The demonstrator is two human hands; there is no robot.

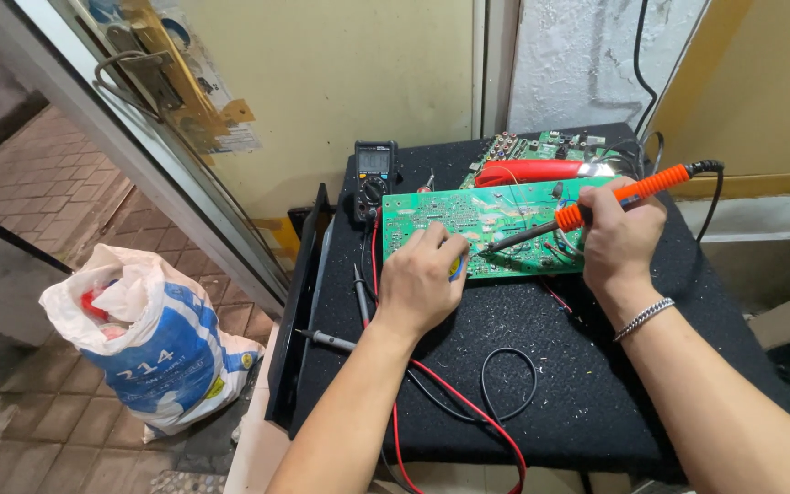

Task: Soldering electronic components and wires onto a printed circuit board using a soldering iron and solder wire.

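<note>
Right hand (619,233) grips the orange-handled soldering iron (596,206), its long axis slanting down-left across the green circuit board (468,212); left hand (422,274), fingers curled, presses the board's near edge beside the tip.

Green circuit board (482,220): glossy lacquered face w/ dull solder spots. Soldering iron (596,209): ribbed orange rubbery grip, dark metal shaft. Work mat (596,366): black, matt, rough, flecked w/ debris. Wrist bracelet (643,317): shiny metal links. Sack (153,343), near left: crinkled woven plastic.

Head view — looking down, close.
</note>
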